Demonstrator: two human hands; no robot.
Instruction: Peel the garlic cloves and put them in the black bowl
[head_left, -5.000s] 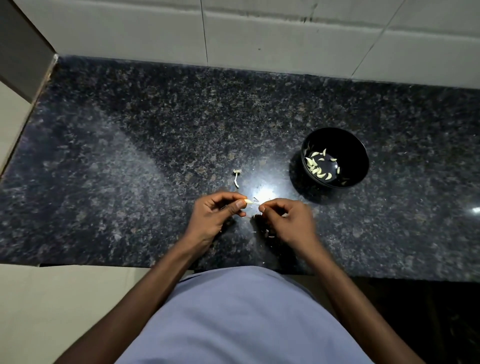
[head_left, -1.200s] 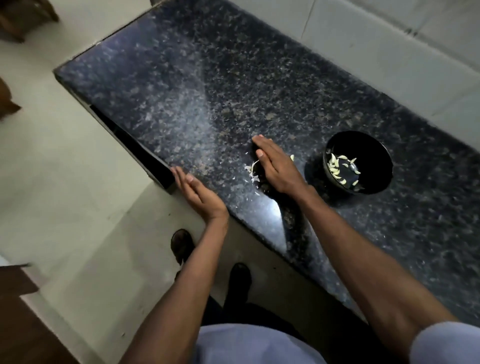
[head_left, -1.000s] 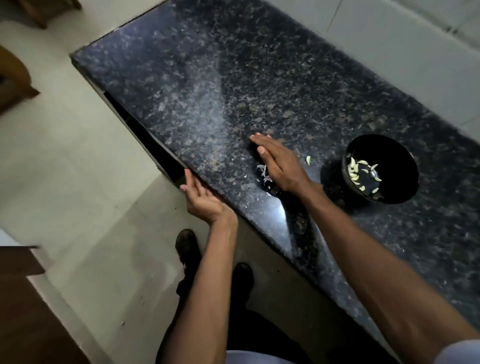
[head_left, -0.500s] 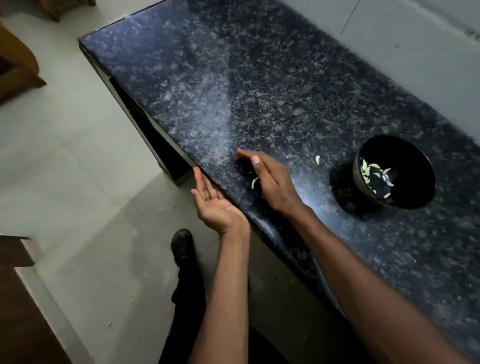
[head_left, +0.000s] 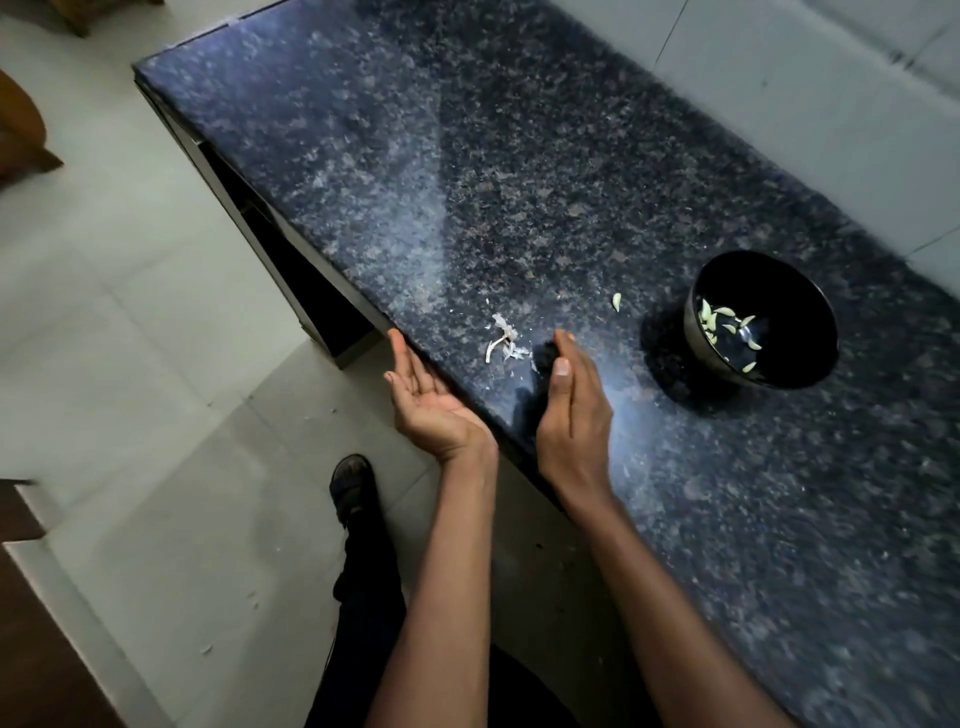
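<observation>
Head view: the black bowl (head_left: 761, 319) stands on the dark stone table (head_left: 519, 156), toward its right, with a scatter of peeled cloves (head_left: 724, 325) inside. One loose clove (head_left: 616, 302) lies on the table just left of the bowl, apart from it. Nearer the front edge sits a small heap of skins (head_left: 503, 344) with a dry stalk among them.

The right hand (head_left: 571, 410) stands on its edge on the table, fingers straight and together, holding nothing, just right of the skins. The left hand (head_left: 426, 402) is cupped palm-up, fingers relaxed and empty, tucked against the table's front edge below the skins.

The peeling itself looks finished or paused. This pose reads as clean-up, with the right hand set as a scraper and the left as a catcher.

The next move probably calls for a sweep leftward and toward the edge, low enough to gather the thin flakes, with the left palm kept snug under the lip so nothing drops to the floor. The stray clove lies outside that path, and it would need a separate pick-up into the bowl.
</observation>
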